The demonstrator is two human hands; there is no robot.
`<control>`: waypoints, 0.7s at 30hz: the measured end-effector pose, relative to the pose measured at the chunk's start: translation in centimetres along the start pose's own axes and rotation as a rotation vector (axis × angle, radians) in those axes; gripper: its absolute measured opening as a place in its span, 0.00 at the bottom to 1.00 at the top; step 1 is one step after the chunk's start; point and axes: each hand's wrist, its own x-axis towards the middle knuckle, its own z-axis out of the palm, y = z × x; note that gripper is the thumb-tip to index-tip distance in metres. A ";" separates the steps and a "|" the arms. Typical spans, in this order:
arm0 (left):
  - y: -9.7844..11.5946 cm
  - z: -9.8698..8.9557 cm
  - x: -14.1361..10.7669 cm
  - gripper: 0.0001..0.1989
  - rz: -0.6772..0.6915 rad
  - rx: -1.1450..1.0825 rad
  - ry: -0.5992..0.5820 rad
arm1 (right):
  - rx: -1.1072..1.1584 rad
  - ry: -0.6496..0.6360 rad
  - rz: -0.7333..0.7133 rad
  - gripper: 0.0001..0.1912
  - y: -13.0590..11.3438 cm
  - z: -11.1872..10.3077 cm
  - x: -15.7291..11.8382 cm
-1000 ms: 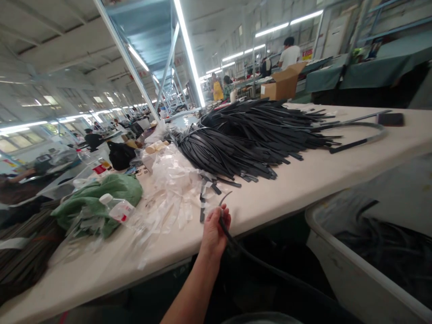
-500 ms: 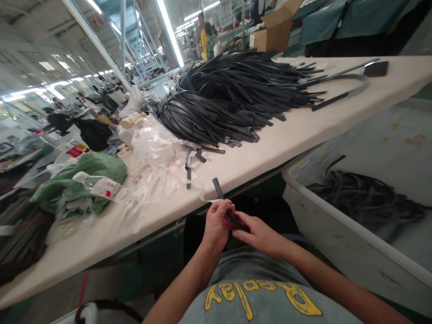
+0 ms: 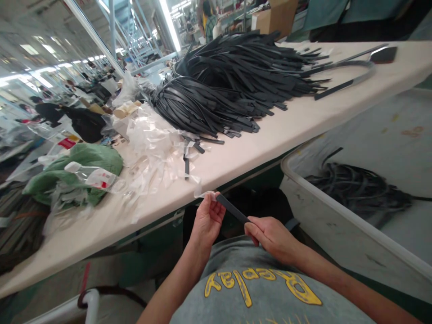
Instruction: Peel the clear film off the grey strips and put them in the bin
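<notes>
In the head view a flat black strap stretches at a slant between my two hands, above my lap. My right hand is closed round its lower part. At the strap's upper end, my left hand pinches a thin translucent plastic strip between thumb and fingers. Whether those fingers also touch the strap end is hard to make out. The strip trails toward the table edge. Beyond my hands, a big heap of similar black straps lies on the table.
The pale table runs across in front of me. Crumpled clear plastic, a plastic bottle and green cloth lie on its left. At right, a white bin holds black straps. A cardboard box stands behind.
My hands have moved apart, the right one going right and down along the strap. My left hand has shifted left to the strap's upper end. The view has tilted down a little.
</notes>
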 end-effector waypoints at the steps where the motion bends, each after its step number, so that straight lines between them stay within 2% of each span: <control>1: 0.0 0.1 -0.1 0.11 0.000 -0.003 -0.013 | -0.020 0.002 0.009 0.23 -0.1 0.2 0.1; 3: 0.0 0.1 -0.4 0.10 -0.002 0.000 -0.018 | -0.038 0.002 0.025 0.22 0.0 0.5 0.4; 7: -0.2 -0.2 -0.7 0.11 -0.018 0.044 0.057 | -0.098 -0.034 0.026 0.21 0.2 0.9 0.7; 13: -2.4 -1.5 -1.7 0.15 -0.069 0.154 0.025 | -0.024 -0.086 0.004 0.22 -0.8 1.1 1.6; 17: -2.5 -2.2 -2.2 0.15 -0.046 0.147 0.023 | 0.135 -0.115 0.012 0.15 -0.2 -0.3 -0.1; 21: -2.0 -2.7 -2.7 0.13 0.003 0.106 0.040 | 0.177 -0.061 0.056 0.22 1.2 -1.4 -1.9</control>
